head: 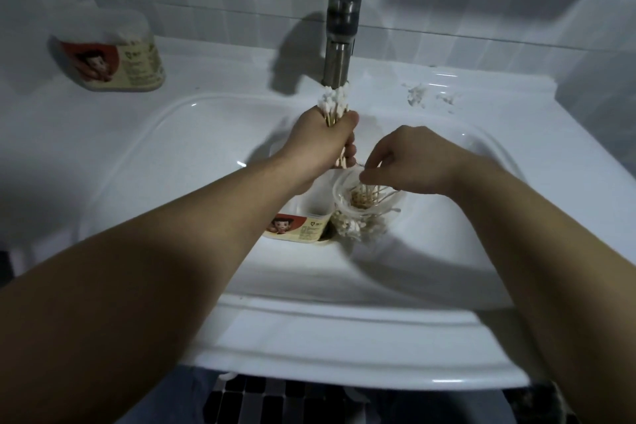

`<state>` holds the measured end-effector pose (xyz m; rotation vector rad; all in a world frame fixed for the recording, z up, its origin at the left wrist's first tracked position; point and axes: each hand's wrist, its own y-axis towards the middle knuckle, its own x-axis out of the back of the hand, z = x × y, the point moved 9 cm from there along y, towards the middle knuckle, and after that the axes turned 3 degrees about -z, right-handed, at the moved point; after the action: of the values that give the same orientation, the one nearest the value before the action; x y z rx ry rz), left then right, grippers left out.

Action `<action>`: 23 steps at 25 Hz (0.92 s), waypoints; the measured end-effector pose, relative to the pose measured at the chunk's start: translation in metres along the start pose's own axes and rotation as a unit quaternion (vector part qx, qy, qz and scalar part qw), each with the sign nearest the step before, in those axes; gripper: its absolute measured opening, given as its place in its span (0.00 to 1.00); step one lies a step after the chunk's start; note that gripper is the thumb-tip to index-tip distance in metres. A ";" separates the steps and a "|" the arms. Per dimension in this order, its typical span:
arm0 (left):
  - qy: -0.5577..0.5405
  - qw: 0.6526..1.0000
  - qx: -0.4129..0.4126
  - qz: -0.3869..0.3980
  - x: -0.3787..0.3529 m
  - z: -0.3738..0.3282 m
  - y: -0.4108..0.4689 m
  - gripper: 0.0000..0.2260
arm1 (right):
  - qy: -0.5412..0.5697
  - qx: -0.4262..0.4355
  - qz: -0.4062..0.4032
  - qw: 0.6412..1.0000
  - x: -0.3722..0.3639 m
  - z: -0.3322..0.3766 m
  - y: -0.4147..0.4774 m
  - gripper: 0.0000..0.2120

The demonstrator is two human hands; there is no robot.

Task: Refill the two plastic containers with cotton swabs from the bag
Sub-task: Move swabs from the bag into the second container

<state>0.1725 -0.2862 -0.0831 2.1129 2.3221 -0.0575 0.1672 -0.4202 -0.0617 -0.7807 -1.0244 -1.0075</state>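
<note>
- The left hand (323,144) is just in front of the faucet (339,34), fist closed round a bundle of swabs (335,101). The bundle's long axis runs roughly upright, and its white tips point up and away, almost touching the spout's base.
- The right hand (409,158) is in front of the faucet and to its right, palm down over the mouth of the clear bag (339,191). Its fingers curl down onto the stick ends of the swabs in the bag (366,196). They look to be pinching a few, but the fingertips are too blurred to be sure.
- The bag sits in the sink (206,134) basin, well in front of the faucet. Its swabs fan upward toward the right fingers, so the right hand is nearer to them.
- The open container (303,224) lies beside the bag on the left, below the left forearm. Its mouth faces up, so the left hand is nearer to it.
- In my judgement the next move depends on this: the upright bundle is above and behind that mouth, so it must come down and toward the person, sticks first.
- A second container (113,48), capped, stands on the counter well left of the faucet.
- Loose cotton tufts (418,95) lie on the counter right of the faucet.
</note>
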 end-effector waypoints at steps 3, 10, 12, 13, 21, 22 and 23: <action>0.027 1.000 -0.003 -0.011 0.003 0.000 0.000 0.05 | -0.064 0.006 0.067 0.996 -0.022 0.002 -0.001 0.16; 0.044 0.999 0.009 0.008 0.000 0.006 -0.001 0.07 | -0.109 0.027 0.155 0.982 -0.054 0.015 -0.003 0.04; 0.047 0.998 0.015 0.025 -0.003 0.007 -0.002 0.07 | -0.125 0.032 0.144 0.981 -0.058 0.016 -0.001 0.03; 0.045 0.998 0.021 0.036 -0.005 0.008 -0.002 0.06 | -0.129 0.033 0.131 0.982 -0.057 0.016 0.001 0.05; 0.042 0.995 0.042 0.078 -0.014 0.015 -0.006 0.04 | -0.153 0.000 0.121 0.981 -0.050 0.012 -0.001 0.07; 0.046 0.995 0.042 0.080 -0.015 0.015 -0.006 0.04 | -0.160 0.001 0.129 0.979 -0.053 0.012 -0.002 0.06; 0.052 0.994 0.042 0.081 -0.015 0.016 -0.005 0.04 | -0.161 0.004 0.127 0.979 -0.053 0.013 -0.002 0.07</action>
<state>0.1681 -0.3020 -0.0988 2.3940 2.2282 -0.0454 0.1518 -0.3937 -0.1066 -1.0633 -1.1670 -0.6694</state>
